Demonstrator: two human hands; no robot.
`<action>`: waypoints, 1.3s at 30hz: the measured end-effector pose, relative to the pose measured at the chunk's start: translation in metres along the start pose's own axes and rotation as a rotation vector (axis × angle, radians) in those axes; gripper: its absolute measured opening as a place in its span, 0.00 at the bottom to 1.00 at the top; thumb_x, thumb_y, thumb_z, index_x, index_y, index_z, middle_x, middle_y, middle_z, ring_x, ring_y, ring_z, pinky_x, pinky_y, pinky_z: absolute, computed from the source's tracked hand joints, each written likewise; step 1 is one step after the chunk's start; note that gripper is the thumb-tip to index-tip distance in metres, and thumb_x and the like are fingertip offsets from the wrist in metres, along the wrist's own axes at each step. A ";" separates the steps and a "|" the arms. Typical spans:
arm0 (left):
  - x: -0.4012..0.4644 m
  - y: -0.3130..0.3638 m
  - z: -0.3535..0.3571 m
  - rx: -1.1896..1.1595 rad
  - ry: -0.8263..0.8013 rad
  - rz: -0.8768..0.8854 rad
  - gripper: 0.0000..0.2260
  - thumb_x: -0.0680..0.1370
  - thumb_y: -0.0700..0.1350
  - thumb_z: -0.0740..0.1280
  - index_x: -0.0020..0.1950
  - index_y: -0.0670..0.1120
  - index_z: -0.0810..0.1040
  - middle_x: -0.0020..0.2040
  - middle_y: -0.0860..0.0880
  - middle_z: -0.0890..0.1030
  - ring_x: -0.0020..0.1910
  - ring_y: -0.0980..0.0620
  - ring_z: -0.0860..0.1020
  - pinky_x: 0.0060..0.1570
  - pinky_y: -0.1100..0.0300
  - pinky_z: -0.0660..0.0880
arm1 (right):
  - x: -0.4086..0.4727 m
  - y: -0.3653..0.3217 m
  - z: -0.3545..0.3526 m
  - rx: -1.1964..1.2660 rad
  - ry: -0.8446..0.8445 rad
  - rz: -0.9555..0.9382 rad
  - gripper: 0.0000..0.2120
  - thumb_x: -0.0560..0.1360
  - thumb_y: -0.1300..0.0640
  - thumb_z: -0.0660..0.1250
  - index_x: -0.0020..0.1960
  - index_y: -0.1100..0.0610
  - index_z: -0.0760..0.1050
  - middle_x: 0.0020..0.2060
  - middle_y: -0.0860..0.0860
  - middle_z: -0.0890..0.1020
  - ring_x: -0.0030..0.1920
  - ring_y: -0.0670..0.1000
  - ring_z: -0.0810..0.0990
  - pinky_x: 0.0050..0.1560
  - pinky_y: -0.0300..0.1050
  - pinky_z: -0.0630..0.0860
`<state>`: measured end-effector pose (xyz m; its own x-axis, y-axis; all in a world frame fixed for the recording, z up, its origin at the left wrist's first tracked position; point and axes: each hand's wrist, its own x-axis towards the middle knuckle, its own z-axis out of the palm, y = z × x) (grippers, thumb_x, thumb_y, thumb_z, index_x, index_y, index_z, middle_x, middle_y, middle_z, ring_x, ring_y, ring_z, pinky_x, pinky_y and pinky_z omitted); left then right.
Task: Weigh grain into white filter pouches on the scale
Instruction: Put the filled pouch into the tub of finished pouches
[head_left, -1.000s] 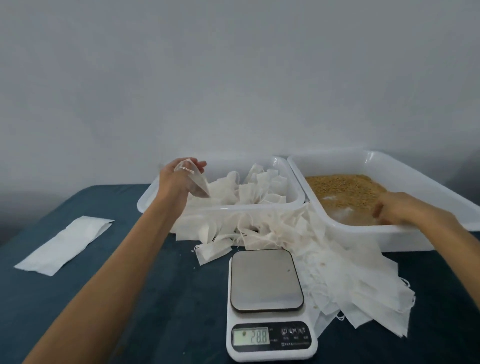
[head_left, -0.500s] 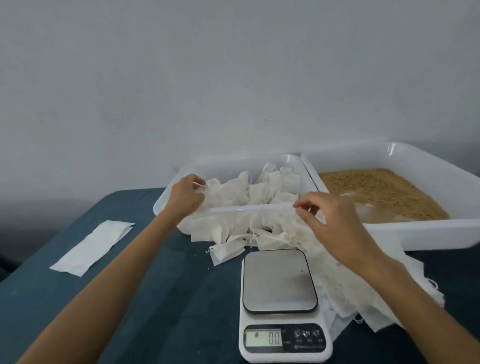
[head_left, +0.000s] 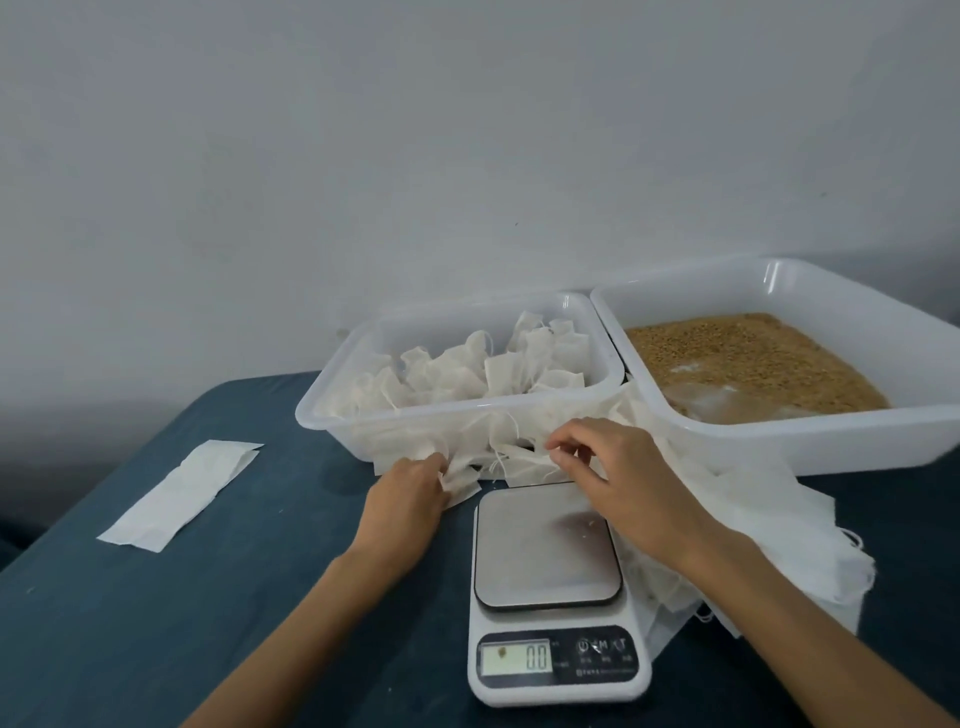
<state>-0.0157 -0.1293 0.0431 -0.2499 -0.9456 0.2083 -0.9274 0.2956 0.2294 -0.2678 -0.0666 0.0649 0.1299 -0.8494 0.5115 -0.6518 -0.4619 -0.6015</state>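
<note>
We're at pouch pickup: left hand (head_left: 410, 493) and right hand (head_left: 621, 475) pinch at the loose empty pouches (head_left: 511, 457) heaped just beyond the bare scale (head_left: 548, 545), grain (head_left: 748, 358) far right, so next separate one pouch.

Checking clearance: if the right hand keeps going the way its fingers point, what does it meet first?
Probably the loose empty pouches at the fingertips of the right hand, then the near wall of the pouch tray; depth is unclear.
</note>
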 end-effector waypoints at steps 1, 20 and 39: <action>0.000 -0.001 -0.001 -0.075 0.047 -0.009 0.04 0.82 0.43 0.69 0.54 0.44 0.80 0.48 0.49 0.82 0.48 0.46 0.79 0.47 0.54 0.74 | 0.000 0.001 0.000 0.018 0.006 0.009 0.05 0.80 0.58 0.68 0.54 0.52 0.81 0.44 0.43 0.82 0.47 0.43 0.80 0.51 0.46 0.77; -0.007 0.087 -0.009 -1.333 0.108 -0.050 0.06 0.84 0.36 0.67 0.49 0.38 0.83 0.44 0.36 0.84 0.45 0.44 0.83 0.49 0.54 0.83 | 0.008 0.006 0.007 0.795 -0.032 0.277 0.18 0.75 0.51 0.74 0.62 0.54 0.81 0.50 0.50 0.87 0.48 0.51 0.86 0.49 0.41 0.81; 0.002 0.095 0.009 -1.164 0.202 0.034 0.06 0.79 0.36 0.72 0.42 0.41 0.82 0.41 0.44 0.82 0.39 0.53 0.79 0.43 0.63 0.75 | 0.007 0.011 0.005 0.477 0.242 0.284 0.05 0.76 0.62 0.73 0.49 0.54 0.80 0.40 0.48 0.85 0.41 0.49 0.85 0.46 0.46 0.82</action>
<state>-0.1074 -0.1041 0.0564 -0.1238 -0.9272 0.3534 -0.0824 0.3645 0.9275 -0.2707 -0.0792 0.0588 -0.2104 -0.9000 0.3817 -0.2218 -0.3363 -0.9153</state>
